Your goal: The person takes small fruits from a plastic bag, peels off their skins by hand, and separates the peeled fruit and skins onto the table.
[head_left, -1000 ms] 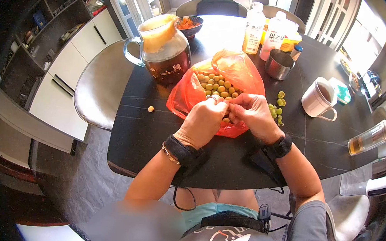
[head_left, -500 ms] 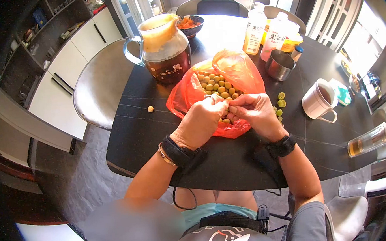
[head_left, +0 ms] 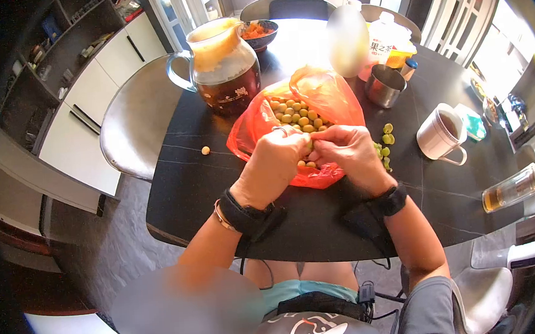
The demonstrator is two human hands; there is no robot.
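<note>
My left hand (head_left: 269, 168) and my right hand (head_left: 354, 154) meet fingertip to fingertip over the front of a thin red plastic bag (head_left: 327, 90). Pinched between them is a small green fruit (head_left: 310, 145), mostly covered by the fingers. The bag lies open, filled with many small round yellow-green fruits (head_left: 301, 113). Just right of my right hand, several pale green peels (head_left: 388, 134) lie on the dark table. One loose pale round fruit (head_left: 206, 150) rests on the tabletop to the left of the bag.
A glass pitcher of dark liquid (head_left: 225, 78) stands behind left, near a bowl of orange shreds (head_left: 259, 34). Bottles (head_left: 388, 40) and a metal cup (head_left: 386, 87) are behind right. A white mug (head_left: 441, 133) and a glass with amber liquid (head_left: 511, 189) stand further right.
The view has shifted slightly. Both hands stay together over the bag, with only small movement of the fingers.
</note>
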